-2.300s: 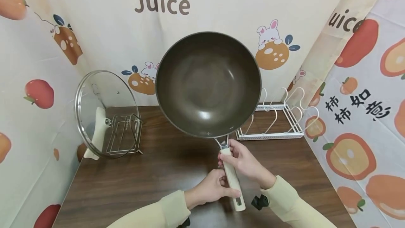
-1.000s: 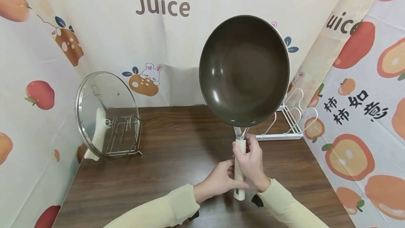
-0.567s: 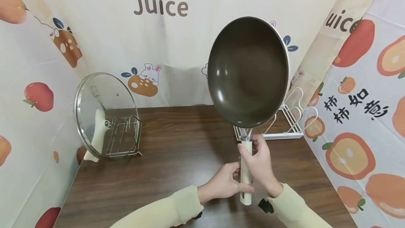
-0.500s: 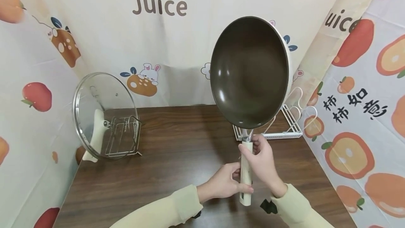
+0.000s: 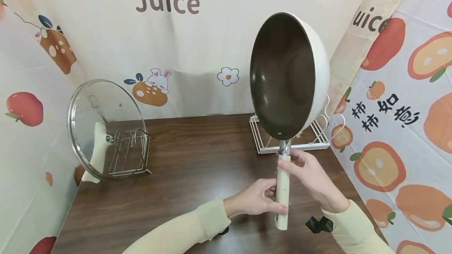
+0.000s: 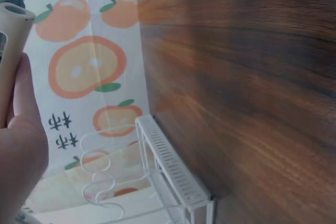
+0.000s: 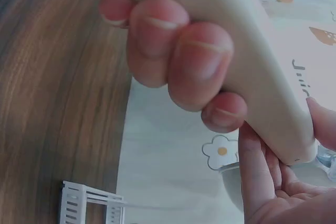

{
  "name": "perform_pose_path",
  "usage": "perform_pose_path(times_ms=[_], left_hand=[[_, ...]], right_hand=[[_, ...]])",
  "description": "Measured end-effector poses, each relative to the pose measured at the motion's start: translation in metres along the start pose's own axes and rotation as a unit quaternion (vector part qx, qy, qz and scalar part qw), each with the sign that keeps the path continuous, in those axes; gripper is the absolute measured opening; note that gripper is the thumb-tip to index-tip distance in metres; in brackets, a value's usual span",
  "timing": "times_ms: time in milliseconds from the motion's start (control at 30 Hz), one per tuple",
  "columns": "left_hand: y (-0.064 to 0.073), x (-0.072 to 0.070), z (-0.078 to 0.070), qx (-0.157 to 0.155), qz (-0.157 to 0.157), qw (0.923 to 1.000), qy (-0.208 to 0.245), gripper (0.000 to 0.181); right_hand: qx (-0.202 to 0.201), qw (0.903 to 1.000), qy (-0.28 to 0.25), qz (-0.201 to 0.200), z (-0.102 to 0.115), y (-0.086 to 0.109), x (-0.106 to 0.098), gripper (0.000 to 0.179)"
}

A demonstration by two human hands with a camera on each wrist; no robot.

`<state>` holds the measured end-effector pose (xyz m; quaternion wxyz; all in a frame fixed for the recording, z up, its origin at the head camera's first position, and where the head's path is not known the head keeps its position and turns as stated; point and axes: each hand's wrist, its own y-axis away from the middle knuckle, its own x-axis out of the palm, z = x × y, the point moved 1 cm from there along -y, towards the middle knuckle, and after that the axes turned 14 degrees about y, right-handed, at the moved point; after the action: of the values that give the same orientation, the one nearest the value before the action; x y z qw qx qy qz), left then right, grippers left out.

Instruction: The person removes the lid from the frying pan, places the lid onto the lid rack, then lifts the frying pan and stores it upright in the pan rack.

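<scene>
A deep wok [image 5: 282, 75] with a dark inside and white outside is held up above the table, its bowl standing nearly upright and turned partly to the left. My left hand [image 5: 255, 198] grips the lower part of its cream handle [image 5: 283, 185], thumb across the front. Higher up, close to the metal neck, my right hand [image 5: 314, 173] holds the same handle between thumb and fingers. In the right wrist view, the left hand's curled fingertips [image 7: 197, 66] show around the handle. The wok hides part of the white wire rack [image 5: 310, 146] behind it.
At the left, a glass lid [image 5: 72, 117] with a cream handle [image 5: 96, 150] leans upright in a small metal wire stand [image 5: 132, 154]. Printed cloth walls [image 5: 197, 50] enclose the brown wooden table [image 5: 197, 148] at the back and both sides.
Both hands have carried the wok from the middle to the right, toward the white rack. Its bowl has turned so more of the white outside shows. The view has shifted slightly right.
</scene>
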<state>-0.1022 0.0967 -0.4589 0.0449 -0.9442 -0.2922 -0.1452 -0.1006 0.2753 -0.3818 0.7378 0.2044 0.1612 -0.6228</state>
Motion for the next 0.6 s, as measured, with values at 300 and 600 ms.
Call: perform_pose_path(times_ms=[300,600], left_hand=[[-0.018,0.002,-0.007,-0.003,0.047,0.9989,0.008,0.032],[-0.034,0.001,-0.007,0.009,0.096,0.9946,-0.039,0.031]], right_hand=[[0.008,0.9986,-0.014,-0.05,0.0,0.005,-0.01,0.014],[0.022,0.9961,0.014,-0.084,-0.009,0.006,-0.02,0.013]])
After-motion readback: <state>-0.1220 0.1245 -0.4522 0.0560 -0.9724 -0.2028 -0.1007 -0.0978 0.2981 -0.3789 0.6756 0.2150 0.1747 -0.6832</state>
